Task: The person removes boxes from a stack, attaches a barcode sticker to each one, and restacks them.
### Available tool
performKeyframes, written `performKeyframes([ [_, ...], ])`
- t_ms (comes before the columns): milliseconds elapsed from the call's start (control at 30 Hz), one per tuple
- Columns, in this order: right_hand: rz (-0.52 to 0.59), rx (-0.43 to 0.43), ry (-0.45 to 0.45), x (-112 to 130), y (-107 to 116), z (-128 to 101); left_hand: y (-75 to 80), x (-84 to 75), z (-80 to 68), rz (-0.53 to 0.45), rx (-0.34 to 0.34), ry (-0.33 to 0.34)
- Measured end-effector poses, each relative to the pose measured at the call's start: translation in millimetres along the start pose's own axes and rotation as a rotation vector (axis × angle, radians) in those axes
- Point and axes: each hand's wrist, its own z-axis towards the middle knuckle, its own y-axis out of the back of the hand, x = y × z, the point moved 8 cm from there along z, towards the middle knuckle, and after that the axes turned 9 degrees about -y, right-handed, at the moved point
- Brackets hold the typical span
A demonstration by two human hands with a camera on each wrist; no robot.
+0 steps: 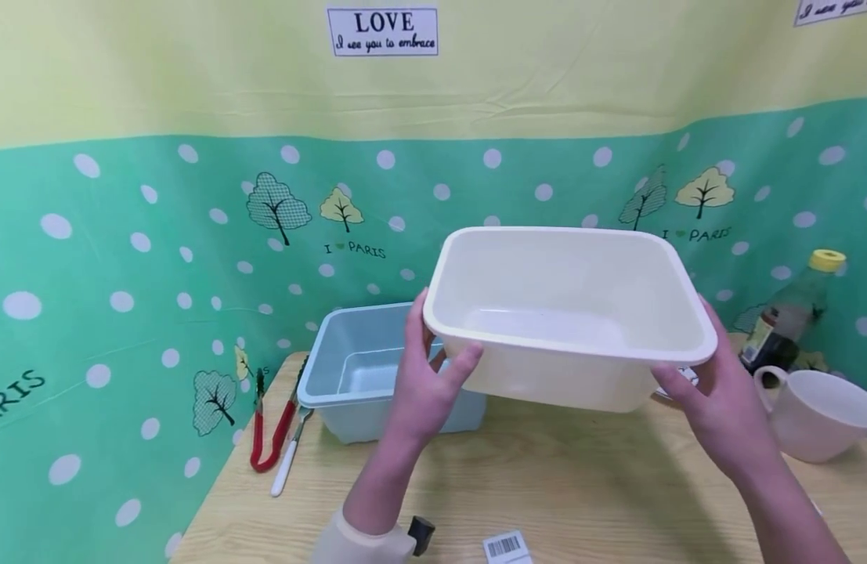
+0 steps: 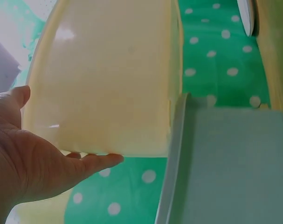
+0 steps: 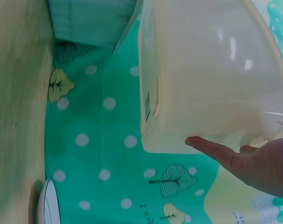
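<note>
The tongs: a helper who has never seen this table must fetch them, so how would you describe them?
Start at the wooden table and go to its left edge, beside the blue tub. The tongs lie there next to a white-handled fork. Their red arms set them apart.

Both forearms reach forward and upward, wrists raised above elbow level. The left hand [image 1: 426, 376] has its thumb hooked up and its fingers [image 2: 101, 161] spread beneath. The right hand [image 1: 715, 384] mirrors it, palm turned inward, fingers [image 3: 211, 148] extended underneath.
</note>
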Motion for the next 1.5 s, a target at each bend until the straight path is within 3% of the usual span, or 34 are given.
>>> performKeyframes([
  [267, 0.177, 0.014, 0.023, -5, 16, -10, -17.9, -0.3, -3.3, -0.028, 0.031, -0.025],
  [533, 0.001, -0.065, 0.031, -8, 38, -21, -36.4, 0.6, -7.1, -0.049, 0.073, -0.005],
  [733, -0.049, -0.071, 0.008, -19, 49, -24, -46.0, 2.8, -9.4, -0.083, 0.096, -0.007],
  [1067, -0.146, -0.015, -0.121, -62, 49, -32, -57.2, 26.7, -20.8, -0.073, 0.138, 0.1],
  [1267, -0.118, 0.039, -0.172, -85, 42, -35, -54.9, 42.2, -32.7, -0.054, 0.162, 0.208],
  [1367, -0.132, 0.059, -0.177, -88, 37, -35, -52.7, 47.1, -34.7, -0.011, 0.173, 0.228],
  [1500, -0.038, 0.098, -0.187, -95, 33, -37, -52.3, 49.8, -40.2, 0.057, 0.199, 0.25],
])
